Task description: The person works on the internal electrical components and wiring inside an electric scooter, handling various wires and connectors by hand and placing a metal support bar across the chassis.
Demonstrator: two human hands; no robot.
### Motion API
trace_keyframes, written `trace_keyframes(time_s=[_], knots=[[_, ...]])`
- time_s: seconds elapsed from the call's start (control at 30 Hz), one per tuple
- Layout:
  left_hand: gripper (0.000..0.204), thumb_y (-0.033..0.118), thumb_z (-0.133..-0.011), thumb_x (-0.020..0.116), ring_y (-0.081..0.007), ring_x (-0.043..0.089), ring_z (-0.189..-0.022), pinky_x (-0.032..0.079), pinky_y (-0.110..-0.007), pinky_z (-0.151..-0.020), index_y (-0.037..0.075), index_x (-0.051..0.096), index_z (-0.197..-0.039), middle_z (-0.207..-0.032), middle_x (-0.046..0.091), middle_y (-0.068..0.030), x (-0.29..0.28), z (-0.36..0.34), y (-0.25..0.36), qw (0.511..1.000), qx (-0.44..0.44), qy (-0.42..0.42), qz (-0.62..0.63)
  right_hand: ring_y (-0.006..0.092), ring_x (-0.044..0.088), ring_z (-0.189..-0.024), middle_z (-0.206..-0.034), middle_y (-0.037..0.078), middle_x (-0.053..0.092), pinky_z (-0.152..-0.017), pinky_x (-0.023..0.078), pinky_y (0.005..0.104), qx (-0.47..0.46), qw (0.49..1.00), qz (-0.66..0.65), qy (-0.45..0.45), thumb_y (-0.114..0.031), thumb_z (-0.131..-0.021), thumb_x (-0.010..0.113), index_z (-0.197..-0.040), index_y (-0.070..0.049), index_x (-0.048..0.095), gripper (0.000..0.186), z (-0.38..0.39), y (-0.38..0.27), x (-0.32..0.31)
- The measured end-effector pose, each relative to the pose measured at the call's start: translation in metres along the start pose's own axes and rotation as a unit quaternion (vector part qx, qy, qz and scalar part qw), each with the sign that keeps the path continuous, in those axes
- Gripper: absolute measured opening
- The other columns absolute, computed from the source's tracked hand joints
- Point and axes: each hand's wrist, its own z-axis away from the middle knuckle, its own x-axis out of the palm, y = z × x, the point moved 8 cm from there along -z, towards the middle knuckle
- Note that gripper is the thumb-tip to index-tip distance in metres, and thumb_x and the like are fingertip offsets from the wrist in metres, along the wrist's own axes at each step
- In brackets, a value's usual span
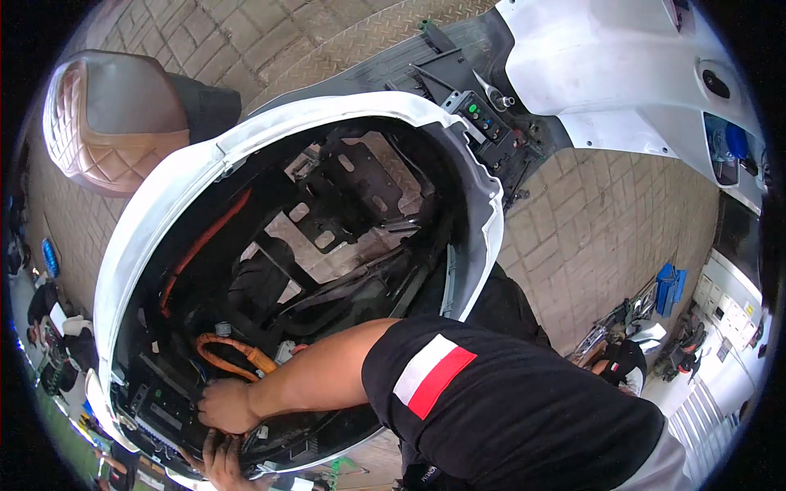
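In front of me a white scooter body shell (155, 204) stands open, its black frame and wiring showing inside. My right hand (229, 407) reaches in at the lower left, fingers curled closed beside a black finned box (155, 409); whatever they hold is hidden. Close below it, my left hand (223, 465) has its fingers bent over the near rim of the shell, and its grip is partly hidden. An orange cable (225, 352) loops just above my right hand. A grey connector (286, 352) lies by my right forearm.
A brown and grey seat (123, 123) is on the paving at the far left. On the footboard at the top lie a ratchet (495, 94) and a black box with terminals (479, 119). White front panels (606, 65) rise at the upper right. People and a blue bin (670, 286) are farther right.
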Motion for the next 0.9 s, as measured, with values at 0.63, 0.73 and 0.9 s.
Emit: trace_keyframes(time_s=[0.63,0.73,0.9], knots=[[0.081,0.071,-0.081,0.058,-0.0437,0.056,-0.120,0.046,-0.054,-0.099,0.001,0.066,-0.120,-0.112,0.067,-0.0225,-0.015,-0.009,0.017,1.000,0.008,-0.003,-0.021,0.0311,0.069,-0.096,-0.102,0.014,0.073,-0.076,0.056,0.0428,0.047,0.947,0.100,-0.302,-0.024,-0.074,0.072,-0.100,-0.006,0.075,0.032,0.022,-0.059,-0.140],[0.080,0.073,-0.080,0.057,-0.0434,0.055,-0.122,0.043,-0.053,-0.104,0.003,0.066,-0.120,-0.116,0.066,-0.0227,-0.003,-0.001,0.005,1.000,-0.006,-0.026,-0.008,0.0347,0.068,-0.094,-0.096,0.017,0.071,-0.079,0.055,0.0437,0.086,0.979,-0.020,-0.186,-0.027,-0.076,0.071,-0.100,-0.003,0.072,0.034,0.058,-0.081,-0.204],[0.085,0.078,-0.080,0.048,-0.0485,0.053,-0.118,0.020,-0.069,-0.110,0.002,0.064,-0.113,-0.111,0.064,-0.0215,0.005,0.001,-0.002,0.999,-0.037,-0.010,0.022,0.0373,0.064,-0.089,-0.096,0.017,0.065,-0.078,0.050,0.0455,-0.059,0.963,-0.259,0.035,-0.033,-0.079,0.076,-0.095,0.000,0.065,0.039,0.154,-0.117,-0.253]])
